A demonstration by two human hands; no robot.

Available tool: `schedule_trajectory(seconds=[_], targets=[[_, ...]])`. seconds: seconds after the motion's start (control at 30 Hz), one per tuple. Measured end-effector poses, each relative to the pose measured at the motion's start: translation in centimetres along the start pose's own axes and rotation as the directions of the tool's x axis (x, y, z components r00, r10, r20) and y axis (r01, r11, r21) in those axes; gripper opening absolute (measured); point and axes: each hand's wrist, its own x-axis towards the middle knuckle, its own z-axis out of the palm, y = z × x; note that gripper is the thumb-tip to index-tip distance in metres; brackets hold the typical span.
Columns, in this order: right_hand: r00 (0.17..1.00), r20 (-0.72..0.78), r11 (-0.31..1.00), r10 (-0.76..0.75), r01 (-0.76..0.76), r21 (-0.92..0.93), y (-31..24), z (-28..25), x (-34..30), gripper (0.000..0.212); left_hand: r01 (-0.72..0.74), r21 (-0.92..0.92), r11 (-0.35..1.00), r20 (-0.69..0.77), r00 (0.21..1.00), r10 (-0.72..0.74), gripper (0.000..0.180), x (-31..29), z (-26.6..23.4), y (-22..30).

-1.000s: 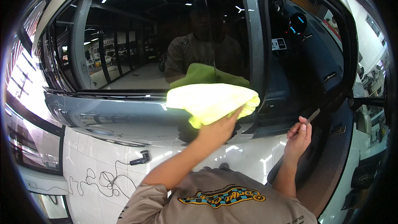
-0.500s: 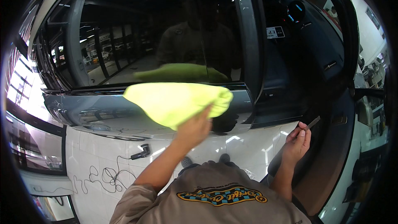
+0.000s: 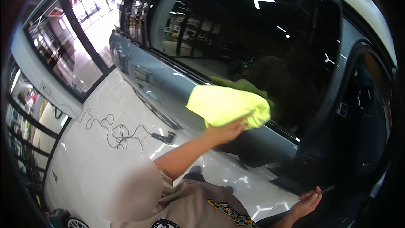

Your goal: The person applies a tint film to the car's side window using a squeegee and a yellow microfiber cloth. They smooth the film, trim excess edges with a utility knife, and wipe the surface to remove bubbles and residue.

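Observation:
A bright yellow-green cloth (image 3: 223,103) is bunched in my left hand (image 3: 228,131), whose fingers are closed on its right end. The cloth hangs spread to the left, in front of the lower edge of the dark car window (image 3: 257,46) and the glossy grey door panel (image 3: 168,78). Whether it touches the car cannot be told. Lower right, my right hand (image 3: 308,202) pinches a thin, flat, narrow strip (image 3: 328,189) between thumb and fingers, its free end pointing away to the right. The strip's exact kind is unclear.
A dark handheld power tool (image 3: 163,137) lies on the pale tiled floor (image 3: 90,160), its black cord (image 3: 120,131) in loose loops. The car's dark open doorway (image 3: 354,114) is on the right. Glass doors (image 3: 69,29) stand at the far left.
The view has swung left and tilted, so the car now runs diagonally and more floor shows. The cloth stays in my left hand by the window's lower edge; my right hand still pinches the strip.

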Motion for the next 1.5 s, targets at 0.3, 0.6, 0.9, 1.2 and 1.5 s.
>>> schedule_trajectory(seconds=[0.3,0.6,0.9,1.2,1.5], targets=[[0.986,0.164,0.997,0.025,-0.037,0.066,-3.4,8.7,-4.2,0.037,0.405,0.018,0.914,-0.271,0.882,-0.386,0.056,-1.9,-12.1,-23.6],[0.944,0.234,0.973,-0.232,0.224,0.061,-5.3,26.8,-13.6,0.029,0.570,0.200,0.797,-0.388,0.793,-0.469,0.060,-1.9,-20.2,-47.2],[0.935,0.234,0.952,-0.267,0.218,0.216,-7.6,35.3,-15.6,0.031,0.033,0.328,0.944,-0.522,0.839,0.152,0.059,12.0,-27.3,-44.4],[0.852,0.271,0.792,-0.447,0.237,0.563,-12.4,48.0,-19.9,0.032,-0.192,0.476,0.858,-0.485,0.757,0.438,0.051,26.7,-36.4,-41.4],[0.975,0.076,0.970,-0.210,0.198,0.141,-9.2,47.4,-31.9,0.029,-0.234,0.394,0.889,-0.150,0.938,0.314,0.056,5.1,-27.8,-51.5]])
